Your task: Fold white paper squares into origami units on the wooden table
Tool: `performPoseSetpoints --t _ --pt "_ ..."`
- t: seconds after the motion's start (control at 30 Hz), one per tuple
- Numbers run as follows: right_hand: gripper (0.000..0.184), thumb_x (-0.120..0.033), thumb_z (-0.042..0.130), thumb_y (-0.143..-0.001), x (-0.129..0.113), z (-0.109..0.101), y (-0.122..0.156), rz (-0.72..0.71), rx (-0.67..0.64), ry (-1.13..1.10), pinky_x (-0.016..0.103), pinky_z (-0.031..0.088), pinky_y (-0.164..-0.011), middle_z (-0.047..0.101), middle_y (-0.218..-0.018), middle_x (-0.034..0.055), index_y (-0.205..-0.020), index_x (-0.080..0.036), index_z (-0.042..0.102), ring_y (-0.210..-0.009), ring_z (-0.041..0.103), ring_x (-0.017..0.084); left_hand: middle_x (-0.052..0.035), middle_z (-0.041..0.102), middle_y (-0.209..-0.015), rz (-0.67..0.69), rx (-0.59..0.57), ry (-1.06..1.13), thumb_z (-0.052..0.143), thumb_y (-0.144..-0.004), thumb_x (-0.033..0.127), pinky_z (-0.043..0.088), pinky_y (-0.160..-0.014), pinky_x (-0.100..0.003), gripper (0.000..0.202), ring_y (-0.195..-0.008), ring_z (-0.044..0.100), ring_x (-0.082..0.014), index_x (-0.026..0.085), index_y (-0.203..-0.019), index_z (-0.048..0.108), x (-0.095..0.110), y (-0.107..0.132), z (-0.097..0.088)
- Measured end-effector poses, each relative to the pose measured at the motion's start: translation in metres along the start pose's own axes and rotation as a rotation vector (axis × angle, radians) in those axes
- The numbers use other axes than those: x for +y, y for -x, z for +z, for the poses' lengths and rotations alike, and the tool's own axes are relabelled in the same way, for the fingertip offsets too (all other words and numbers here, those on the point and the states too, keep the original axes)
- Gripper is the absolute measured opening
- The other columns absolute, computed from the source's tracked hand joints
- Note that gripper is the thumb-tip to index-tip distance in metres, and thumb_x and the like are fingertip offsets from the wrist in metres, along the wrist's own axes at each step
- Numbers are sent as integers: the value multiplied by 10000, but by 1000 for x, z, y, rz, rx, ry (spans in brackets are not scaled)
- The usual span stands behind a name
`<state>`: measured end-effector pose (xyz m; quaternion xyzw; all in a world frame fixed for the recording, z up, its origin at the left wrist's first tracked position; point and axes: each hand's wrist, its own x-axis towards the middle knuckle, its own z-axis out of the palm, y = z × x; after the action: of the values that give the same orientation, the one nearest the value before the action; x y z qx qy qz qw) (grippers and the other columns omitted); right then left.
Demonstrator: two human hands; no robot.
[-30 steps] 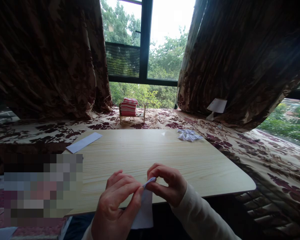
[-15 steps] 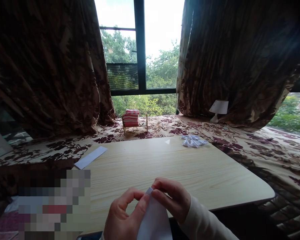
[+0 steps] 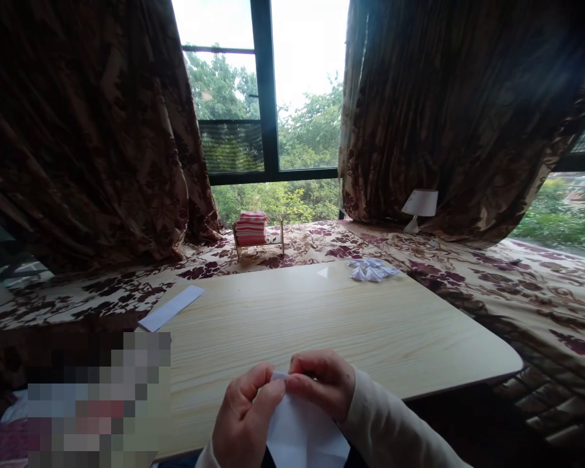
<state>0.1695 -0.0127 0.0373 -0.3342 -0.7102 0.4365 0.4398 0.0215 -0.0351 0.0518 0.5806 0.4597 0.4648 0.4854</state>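
A white sheet of paper (image 3: 305,432) hangs between my two hands over the table's near edge, with a crease down its middle. My left hand (image 3: 246,409) pinches its upper end between thumb and bent fingers. From the other side my right hand (image 3: 322,383) pinches the same end, thumb close to the left thumb. The sheet's bottom runs out of the picture. On the far right part of the table lies a cluster of folded white paper pieces (image 3: 372,270), and one small white paper triangle (image 3: 324,273) is beside it.
The pale wooden table (image 3: 253,325) has a white paper strip (image 3: 172,309) at its far left corner. Behind it, a small rack with folded red-striped cloths (image 3: 250,227) and a white lamp (image 3: 420,205) stand on the floral window seat. A blurred patch covers the lower left.
The paper's top end has come lower and the sheet now spreads wider, its crease showing. My hands have turned slightly inward, both still pinching it. The view has shifted a little.
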Motion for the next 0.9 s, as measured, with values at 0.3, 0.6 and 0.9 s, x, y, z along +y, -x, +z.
performPoseSetpoints --t 0.3,0.6,0.9 --pt "297 -440 621 -664 12 -24 -3 262 -38 -25 206 326 -456 492 -540 -28 -678 -143 615 -503 415 86 17 456 -522 56 37 -148 546 -701 408 337 -521 -218 318 -540 425 -112 150 -516 531 -17 -2 -3" --pt "200 -316 624 -681 12 -35 -17 268 -10 -41 215 370 -544 581 -671 -10 -789 -149 647 -595 481 101 15 578 -566 87 230 -208 575 -689 369 384 -536 -218 209 -543 501 -123 161 -710 588 -35 -15 -2" --pt "207 -185 616 -540 65 -20 -19 260 212 -81 198 362 -463 539 -529 -41 -745 -150 618 -466 446 74 -32 633 -692 439 62 -841 475 -770 231 424 -647 -319 163 -674 571 -186 208 -770 636 -46 1 0"
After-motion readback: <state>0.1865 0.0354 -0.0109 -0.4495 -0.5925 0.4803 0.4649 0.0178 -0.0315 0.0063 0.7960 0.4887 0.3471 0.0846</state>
